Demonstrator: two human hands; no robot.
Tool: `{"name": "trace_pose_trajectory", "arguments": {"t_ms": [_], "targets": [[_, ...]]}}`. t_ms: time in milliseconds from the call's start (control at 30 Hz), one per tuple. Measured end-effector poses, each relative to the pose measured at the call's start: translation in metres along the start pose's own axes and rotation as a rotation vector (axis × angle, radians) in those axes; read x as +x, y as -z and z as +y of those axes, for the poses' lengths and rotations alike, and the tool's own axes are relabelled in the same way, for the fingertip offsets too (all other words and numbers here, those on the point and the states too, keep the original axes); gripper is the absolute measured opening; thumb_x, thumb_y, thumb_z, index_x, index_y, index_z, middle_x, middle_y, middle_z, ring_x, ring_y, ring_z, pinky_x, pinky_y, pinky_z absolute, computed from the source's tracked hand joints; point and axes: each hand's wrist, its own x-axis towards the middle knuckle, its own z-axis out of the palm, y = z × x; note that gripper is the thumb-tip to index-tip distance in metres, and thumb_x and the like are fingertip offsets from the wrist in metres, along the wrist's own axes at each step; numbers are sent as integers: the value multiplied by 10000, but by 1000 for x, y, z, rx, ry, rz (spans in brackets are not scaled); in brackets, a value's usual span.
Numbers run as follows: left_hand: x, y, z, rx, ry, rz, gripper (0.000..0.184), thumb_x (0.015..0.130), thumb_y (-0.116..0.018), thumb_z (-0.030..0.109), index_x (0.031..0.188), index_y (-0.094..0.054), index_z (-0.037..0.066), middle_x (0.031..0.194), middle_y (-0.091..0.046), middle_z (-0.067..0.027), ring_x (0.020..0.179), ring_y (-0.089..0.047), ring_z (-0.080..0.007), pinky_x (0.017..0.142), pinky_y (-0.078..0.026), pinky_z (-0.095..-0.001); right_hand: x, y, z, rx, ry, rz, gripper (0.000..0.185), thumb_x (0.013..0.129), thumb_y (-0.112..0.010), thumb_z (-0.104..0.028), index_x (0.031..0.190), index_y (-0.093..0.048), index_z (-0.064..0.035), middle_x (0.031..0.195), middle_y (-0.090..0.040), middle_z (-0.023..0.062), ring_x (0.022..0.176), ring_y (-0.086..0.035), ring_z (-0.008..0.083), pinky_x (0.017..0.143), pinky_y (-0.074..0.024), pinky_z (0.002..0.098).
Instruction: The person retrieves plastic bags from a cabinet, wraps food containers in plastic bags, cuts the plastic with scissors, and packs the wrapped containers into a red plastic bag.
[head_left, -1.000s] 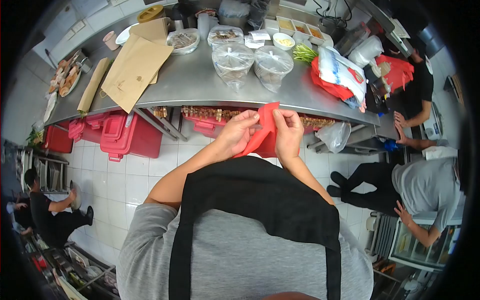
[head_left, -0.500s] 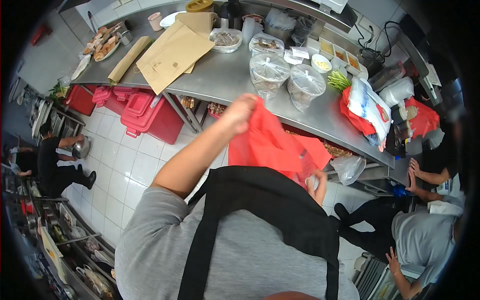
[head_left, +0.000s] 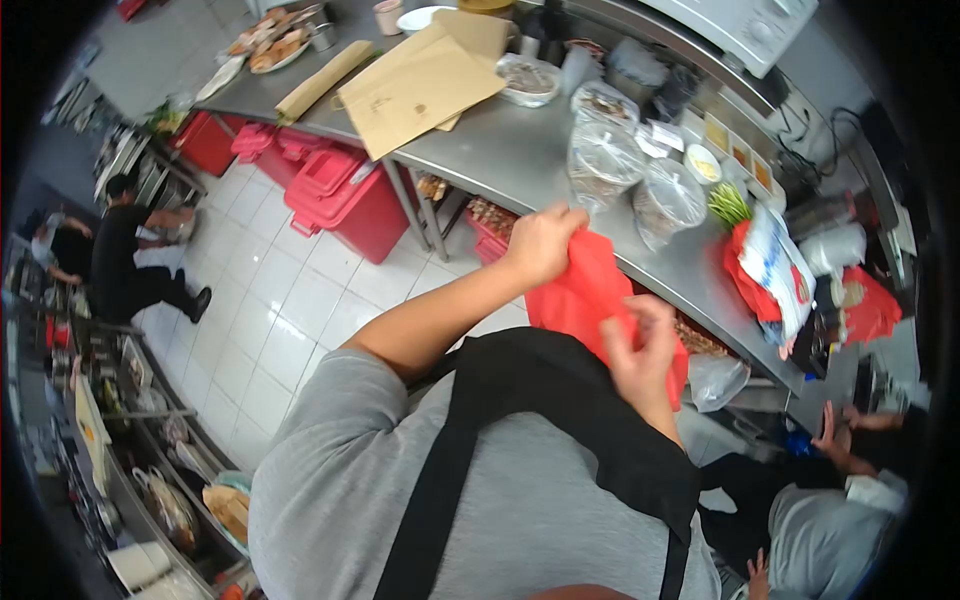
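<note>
My left hand [head_left: 545,243] is closed on the upper edge of a red plastic bag [head_left: 572,306], which hangs down in front of my black apron. The bag looks crumpled, and I cannot see whether anything is inside. My right hand [head_left: 645,345] is in front of the bag's right side, somewhat blurred, its thumb and fingers apart. Just beyond the bag, the steel counter [head_left: 470,165] holds two tied clear plastic bags, a left one [head_left: 606,160] and a right one [head_left: 668,200], whose contents are unclear.
Brown paper sheets [head_left: 420,90] lie on the counter, left of a bagged bowl [head_left: 528,78]. Green stalks [head_left: 729,204] and sauce containers [head_left: 738,155] stand to the right. Pink lidded bins [head_left: 350,200] are under the counter. One co-worker [head_left: 140,250] is at left, another [head_left: 825,530] at right.
My right hand has moved up from the bag's lower corner to in front of its side, its fingers spreading. My left hand still grips the bag. The view has shifted, moving the counter rightward.
</note>
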Motion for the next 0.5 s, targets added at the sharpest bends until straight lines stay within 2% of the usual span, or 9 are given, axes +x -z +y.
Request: {"name": "trace_pose_trajectory", "arguments": {"t_ms": [67, 100, 167, 200, 267, 333, 367, 433, 500], "targets": [[5, 4, -18, -152, 130, 144, 273, 735, -616, 6, 981, -515, 70, 881, -569, -147, 768, -606, -271, 698, -487, -339, 9, -12, -5, -257, -21, -110, 547, 701, -721, -65, 1198, -493, -51, 1088, -593, 161, 952, -600, 284, 829, -478, 342], [4, 2, -21, -559, 312, 20, 280, 744, -610, 1, 996, -511, 71, 909, -567, -133, 791, -604, -253, 705, -488, -337, 17, -13, 9, -389, -65, -109, 605, 670, -736, -71, 1226, -497, -79, 1083, -610, 173, 913, -613, 328, 813, -495, 369], [1, 0, -25, -1387, 650, -242, 295, 763, -598, -9, 1028, -502, 75, 965, -562, -106, 838, -599, -218, 718, -488, -334, 7, 7, 107, -563, -250, -170, 447, 638, -620, 12, 1071, -618, -102, 1036, -607, 199, 893, -602, 353, 767, -496, 418], [-7, 14, -8, -1425, 724, -432, 270, 808, -591, 30, 1054, -484, 60, 981, -542, -64, 904, -569, -184, 729, -480, -330, 13, 20, 122, -654, -210, -126, 326, 625, -561, 39, 926, -639, -59, 914, -610, 195, 828, -591, 354, 723, -488, 423], [-21, 18, 0, -995, 392, -417, 241, 840, -580, 83, 1054, -474, 58, 947, -543, -79, 906, -570, -187, 732, -483, -334, 22, 35, 129, -532, -121, -94, 266, 645, -517, 57, 876, -615, -29, 835, -595, 139, 771, -576, 337, 732, -470, 389], [-25, 43, -1, -486, 123, -438, 318, 799, -623, 124, 1074, -471, 75, 949, -579, -143, 917, -598, -258, 727, -496, -362, 16, 36, 145, 336, -472, -74, 270, 680, -488, 56, 919, -596, -11, 901, -600, 127, 832, -586, 298, 768, -469, 377], [-23, 46, -10, -225, 175, -439, 339, 769, -637, 124, 1068, -486, 74, 948, -588, -163, 910, -601, -287, 721, -496, -371, 14, 31, 147, 772, -645, -69, 273, 698, -474, 56, 940, -587, -2, 933, -603, 121, 862, -592, 278, 786, -469, 371], [-19, 39, -35, 287, 282, -445, 382, 710, -666, 124, 1056, -514, 72, 947, -606, -202, 896, -606, -345, 709, -497, -388, 13, 13, 95, 979, -747, 16, 288, 725, -470, 24, 1000, -554, 10, 998, -597, 126, 919, -586, 241, 820, -468, 360], [-19, 27, -90, 361, 167, 42, 344, 655, -646, 55, 988, -562, 54, 930, -615, -232, 872, -593, -396, 712, -502, -400, 22, 7, 32, 1124, -793, 51, 330, 729, -484, -2, 1055, -526, 13, 1051, -591, 135, 959, -582, 223, 849, -464, 342]]}}
